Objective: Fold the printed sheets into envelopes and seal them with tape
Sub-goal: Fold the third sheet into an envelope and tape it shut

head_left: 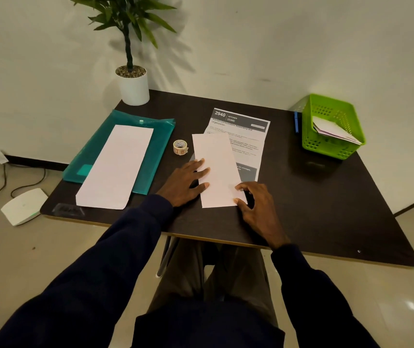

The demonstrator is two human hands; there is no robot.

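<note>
A printed sheet (247,131) lies in the middle of the dark table (326,197), its left part folded over into a long white flap (217,162). My left hand (185,183) lies flat with straight fingers pressing the flap's left edge. My right hand (257,200) pinches the flap's near right corner between thumb and fingers. A small roll of tape (180,147) stands just left of the sheet. Another folded white sheet (115,169) rests on a teal plastic folder (160,136) at the left.
A green mesh basket (326,146) with folded papers inside sits at the back right, a blue pen (296,121) beside it. A potted plant (133,87) stands at the back left corner. On the floor at the left is a white device (24,205) with a cable.
</note>
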